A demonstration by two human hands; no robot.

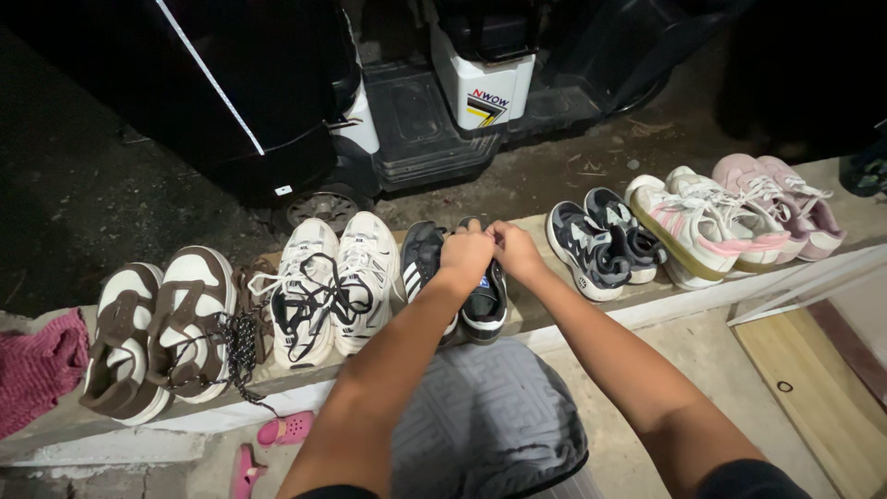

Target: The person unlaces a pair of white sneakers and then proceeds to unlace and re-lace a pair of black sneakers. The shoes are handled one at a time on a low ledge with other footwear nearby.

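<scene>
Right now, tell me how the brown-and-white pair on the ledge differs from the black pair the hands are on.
The brown-and-white pair sits at the left end of the ledge, untouched; the black pair sits mid-ledge under the left hand and right hand. The brown-and-white pair looks bulkier, its dark laces lying loose; the black pair is slimmer and largely hidden by the hands. Both stand side by side, toes pointing away from the camera.

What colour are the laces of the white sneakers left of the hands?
Black laces on the white sneakers, clearest in the head view.
</scene>
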